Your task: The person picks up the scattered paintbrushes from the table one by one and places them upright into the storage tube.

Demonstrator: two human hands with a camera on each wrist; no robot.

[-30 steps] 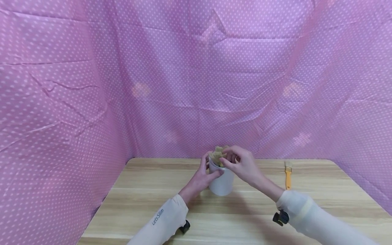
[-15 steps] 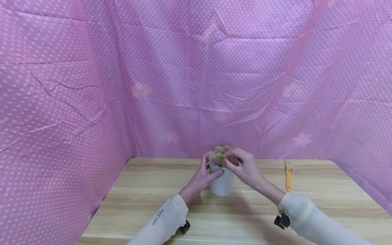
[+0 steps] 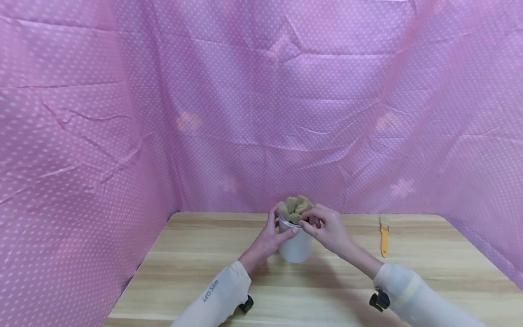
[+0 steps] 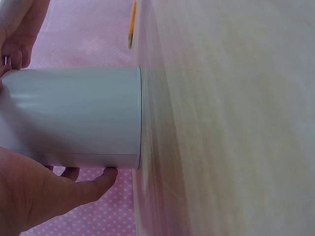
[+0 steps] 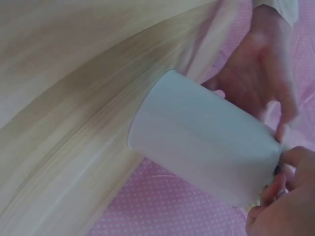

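A white cylindrical canister [image 3: 295, 247] stands upright on the wooden table. Tan-green, ruffled leaf-like pieces [image 3: 292, 205] stick up out of its mouth. My left hand [image 3: 267, 238] grips the canister from the left, thumb over the front near the rim and fingers round the far side. In the left wrist view its fingers lie along the smooth canister wall [image 4: 78, 115]. With thumb and index finger, my right hand [image 3: 327, 229] pinches one of the pieces at the right of the rim. The right wrist view shows those fingers bent at the canister's mouth, the piece mostly hidden.
An orange-handled brush [image 3: 384, 240] lies on the table [image 3: 196, 254] to the right, bristles toward the back. Pink dotted cloth [image 3: 261, 113] hangs behind the table and along both sides.
My right hand has shifted slightly down and right along the rim, and more of the pieces show, spread wider. The left hand keeps its hold on the canister.
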